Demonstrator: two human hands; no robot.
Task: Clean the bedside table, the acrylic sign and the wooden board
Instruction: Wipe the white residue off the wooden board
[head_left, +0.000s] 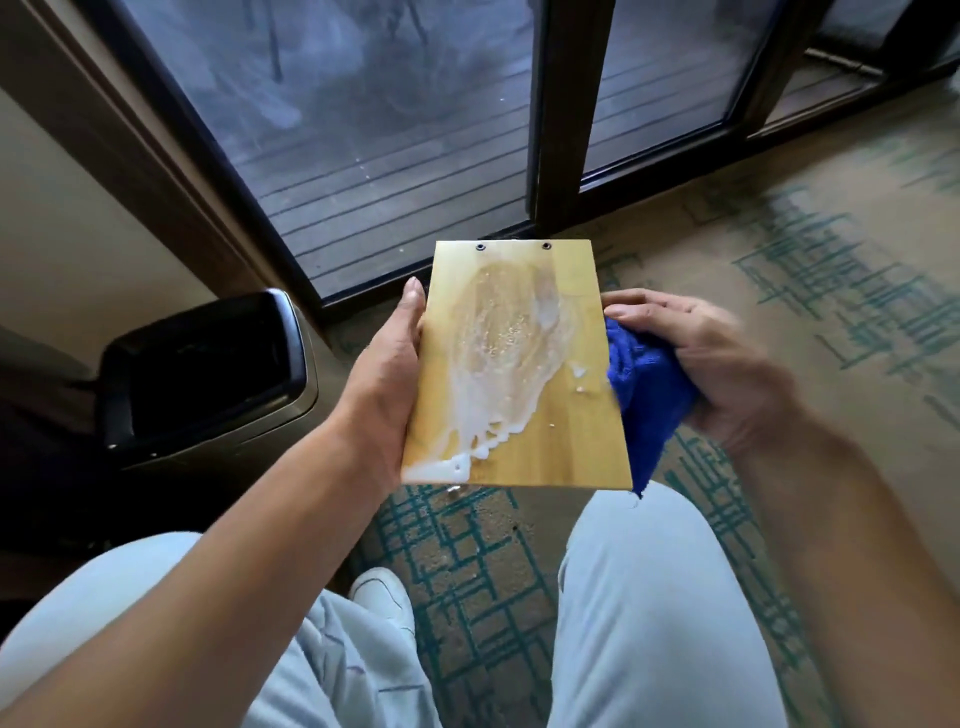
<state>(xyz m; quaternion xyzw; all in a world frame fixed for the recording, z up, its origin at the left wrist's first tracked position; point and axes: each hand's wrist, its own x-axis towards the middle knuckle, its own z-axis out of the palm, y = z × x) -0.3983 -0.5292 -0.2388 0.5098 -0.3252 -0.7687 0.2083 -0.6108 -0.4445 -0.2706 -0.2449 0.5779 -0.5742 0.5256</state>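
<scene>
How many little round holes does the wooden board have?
2. Both sit near the top edge of the wooden board: one hole toward the left, one toward the right. Foam might hide others.

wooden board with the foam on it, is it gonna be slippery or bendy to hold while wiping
Probably stiff: the wooden board stays flat though the left hand grips only one edge. Likely slippery where white foam runs to its near-left corner, close to that hand. The blue cloth in the right hand looks floppy.

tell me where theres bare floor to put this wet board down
Free: carpet right of the wooden board, up to the glass door. Crowded: the black bin on the left, and the person's knees and white shoe below.
</scene>
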